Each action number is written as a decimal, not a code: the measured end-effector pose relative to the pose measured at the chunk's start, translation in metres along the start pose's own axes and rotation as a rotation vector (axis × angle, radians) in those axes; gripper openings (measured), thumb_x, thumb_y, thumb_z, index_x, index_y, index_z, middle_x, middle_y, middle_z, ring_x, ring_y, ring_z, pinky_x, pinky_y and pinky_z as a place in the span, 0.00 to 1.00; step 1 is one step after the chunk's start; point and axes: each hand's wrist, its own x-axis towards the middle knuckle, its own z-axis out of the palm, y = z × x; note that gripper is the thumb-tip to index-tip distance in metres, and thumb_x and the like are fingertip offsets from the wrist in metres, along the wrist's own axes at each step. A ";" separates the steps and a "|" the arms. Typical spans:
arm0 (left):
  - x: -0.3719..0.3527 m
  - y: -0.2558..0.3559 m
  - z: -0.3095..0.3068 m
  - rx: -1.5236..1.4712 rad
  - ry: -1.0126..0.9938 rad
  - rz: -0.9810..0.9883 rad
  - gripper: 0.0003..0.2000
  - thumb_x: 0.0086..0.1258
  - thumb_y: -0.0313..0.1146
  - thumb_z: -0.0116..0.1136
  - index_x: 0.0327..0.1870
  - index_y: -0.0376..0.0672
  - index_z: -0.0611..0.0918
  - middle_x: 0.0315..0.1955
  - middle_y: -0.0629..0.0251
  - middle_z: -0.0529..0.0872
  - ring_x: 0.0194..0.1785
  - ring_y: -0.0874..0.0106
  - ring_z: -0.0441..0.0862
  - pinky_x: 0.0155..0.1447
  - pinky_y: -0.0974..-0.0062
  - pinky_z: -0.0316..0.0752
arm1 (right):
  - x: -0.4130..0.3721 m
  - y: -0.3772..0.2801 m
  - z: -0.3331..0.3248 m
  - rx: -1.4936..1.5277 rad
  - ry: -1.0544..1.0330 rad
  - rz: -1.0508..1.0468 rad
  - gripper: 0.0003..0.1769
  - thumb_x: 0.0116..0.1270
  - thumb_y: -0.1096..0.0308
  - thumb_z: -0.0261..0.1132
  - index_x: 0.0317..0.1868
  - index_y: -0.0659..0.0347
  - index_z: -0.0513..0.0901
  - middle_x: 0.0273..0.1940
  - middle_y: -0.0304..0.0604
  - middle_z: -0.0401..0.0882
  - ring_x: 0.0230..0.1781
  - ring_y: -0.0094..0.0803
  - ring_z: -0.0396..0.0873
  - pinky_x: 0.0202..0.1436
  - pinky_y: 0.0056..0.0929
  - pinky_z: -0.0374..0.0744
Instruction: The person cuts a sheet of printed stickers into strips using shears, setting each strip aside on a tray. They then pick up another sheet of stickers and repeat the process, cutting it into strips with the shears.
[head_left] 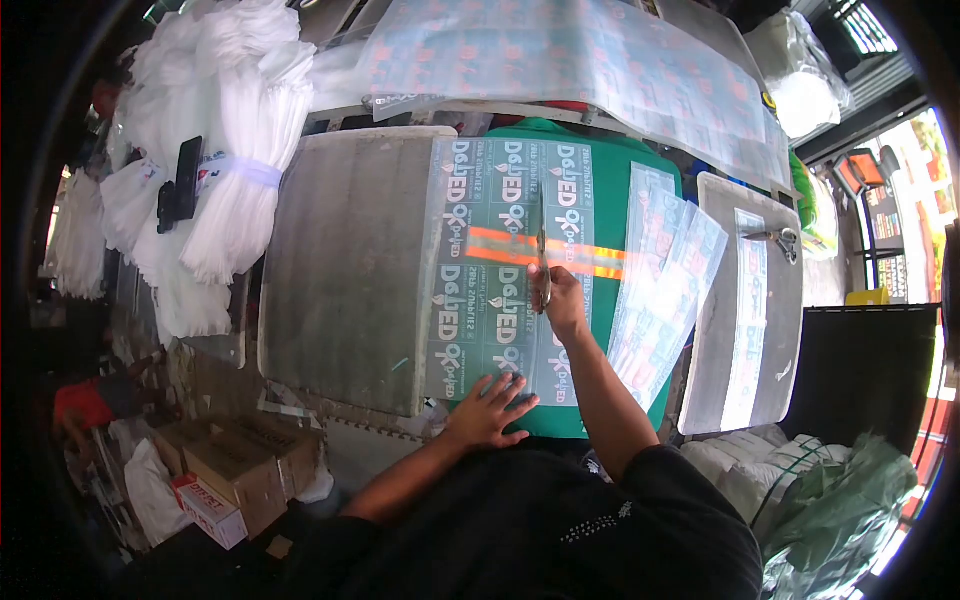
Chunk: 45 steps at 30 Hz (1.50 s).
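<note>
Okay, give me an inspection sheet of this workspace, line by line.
Surface: green top between two grey boards.
Things in use: printed clear sheet lying flat, crossed by an orange-edged strip; loose printed pieces overlap to its right.
Clutter: second scissors on the right board; black device against a white bundle.
Hands: right hand holds scissors; left hand spread at the sheet's near edge.
Cables: nothing seen.
Surroundings: cardboard boxes, lower left.
</note>
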 end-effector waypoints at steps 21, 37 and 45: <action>0.000 0.003 -0.006 -0.059 -0.009 -0.022 0.32 0.68 0.61 0.55 0.71 0.58 0.72 0.71 0.54 0.68 0.74 0.55 0.64 0.75 0.49 0.56 | 0.022 -0.011 -0.001 -0.028 -0.007 -0.053 0.27 0.68 0.46 0.69 0.36 0.68 0.78 0.20 0.36 0.72 0.18 0.23 0.71 0.22 0.25 0.68; 0.001 0.004 -0.005 -0.021 0.026 -0.007 0.31 0.68 0.61 0.53 0.70 0.58 0.73 0.69 0.55 0.70 0.73 0.56 0.65 0.73 0.51 0.58 | 0.030 -0.027 0.004 0.025 -0.026 -0.092 0.25 0.69 0.48 0.68 0.32 0.66 0.77 0.19 0.37 0.72 0.17 0.23 0.71 0.21 0.26 0.68; 0.001 0.003 -0.003 -0.014 0.021 -0.014 0.31 0.69 0.62 0.52 0.70 0.59 0.73 0.70 0.56 0.69 0.73 0.57 0.65 0.74 0.51 0.57 | 0.045 -0.030 0.005 0.060 -0.022 -0.058 0.26 0.67 0.48 0.70 0.31 0.66 0.77 0.19 0.37 0.72 0.17 0.23 0.71 0.20 0.24 0.68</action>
